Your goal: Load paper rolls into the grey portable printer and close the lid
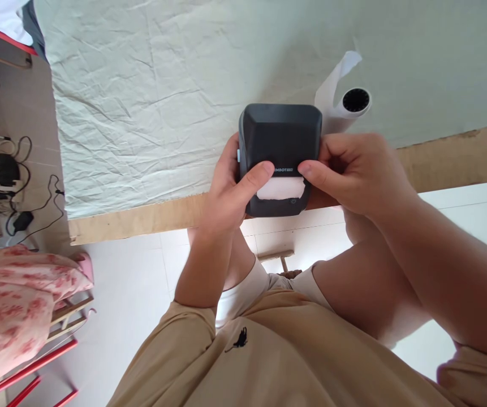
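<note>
Between both hands is a dark label printer (pixel 283 141), held above the front edge of the table. A strip of white paper (pixel 281 188) with a ragged lower edge sticks out of its front slot, by a small power button. My left hand (pixel 237 189) grips the printer's left side, thumb on the lid. My right hand (pixel 356 169) holds the right side, its thumb on the lid near the lettering and its fingers curled. Behind the printer, a white paper roll (pixel 345 116) with a dark core lies on the cloth, its loose end curling up.
A wrinkled pale green cloth (pixel 150 102) covers the table, with a bare wooden edge (pixel 141 220) along the front. On the left are tangled cables (pixel 3 175), pink flowered fabric (pixel 22 299) and red rails (pixel 26 367). A wooden stool part (pixel 279 255) shows below.
</note>
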Demonstrator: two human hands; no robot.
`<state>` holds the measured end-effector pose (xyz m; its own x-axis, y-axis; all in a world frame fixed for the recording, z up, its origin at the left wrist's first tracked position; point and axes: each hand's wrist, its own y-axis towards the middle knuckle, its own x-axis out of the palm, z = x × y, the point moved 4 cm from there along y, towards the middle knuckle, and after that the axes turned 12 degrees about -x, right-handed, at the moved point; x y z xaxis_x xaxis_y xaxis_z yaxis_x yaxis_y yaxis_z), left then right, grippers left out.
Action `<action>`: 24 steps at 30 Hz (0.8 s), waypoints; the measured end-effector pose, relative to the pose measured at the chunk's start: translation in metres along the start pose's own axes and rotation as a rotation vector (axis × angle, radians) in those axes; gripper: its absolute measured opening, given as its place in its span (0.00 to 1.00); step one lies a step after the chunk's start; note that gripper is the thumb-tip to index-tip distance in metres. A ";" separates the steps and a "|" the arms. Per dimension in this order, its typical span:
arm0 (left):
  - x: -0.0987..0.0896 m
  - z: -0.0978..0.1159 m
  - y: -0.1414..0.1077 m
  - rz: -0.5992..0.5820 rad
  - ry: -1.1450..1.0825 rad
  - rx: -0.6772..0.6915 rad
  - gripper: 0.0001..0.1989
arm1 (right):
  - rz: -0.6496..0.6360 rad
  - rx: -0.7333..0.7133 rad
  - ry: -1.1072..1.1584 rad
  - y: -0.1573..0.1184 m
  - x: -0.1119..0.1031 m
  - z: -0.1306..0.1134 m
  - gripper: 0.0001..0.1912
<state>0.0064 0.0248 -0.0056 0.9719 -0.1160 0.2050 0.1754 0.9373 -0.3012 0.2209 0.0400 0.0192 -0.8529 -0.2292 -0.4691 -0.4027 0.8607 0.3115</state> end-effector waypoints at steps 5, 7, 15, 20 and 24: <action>0.000 -0.001 0.000 -0.001 -0.004 -0.008 0.33 | 0.001 -0.001 0.001 0.000 0.001 0.003 0.29; 0.001 -0.001 0.001 -0.009 -0.011 0.002 0.31 | 0.004 -0.017 0.001 0.001 0.002 0.002 0.30; 0.001 -0.001 0.000 -0.015 -0.018 0.002 0.30 | 0.011 0.003 0.030 0.002 0.002 0.001 0.31; 0.000 -0.002 0.001 -0.004 -0.019 -0.017 0.32 | 0.027 0.016 0.028 0.000 0.003 0.000 0.30; 0.001 -0.002 0.001 -0.010 -0.022 0.000 0.31 | 0.032 0.021 0.017 -0.001 0.003 -0.001 0.31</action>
<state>0.0076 0.0250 -0.0074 0.9663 -0.1181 0.2289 0.1853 0.9360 -0.2992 0.2186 0.0378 0.0181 -0.8710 -0.2089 -0.4446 -0.3678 0.8773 0.3084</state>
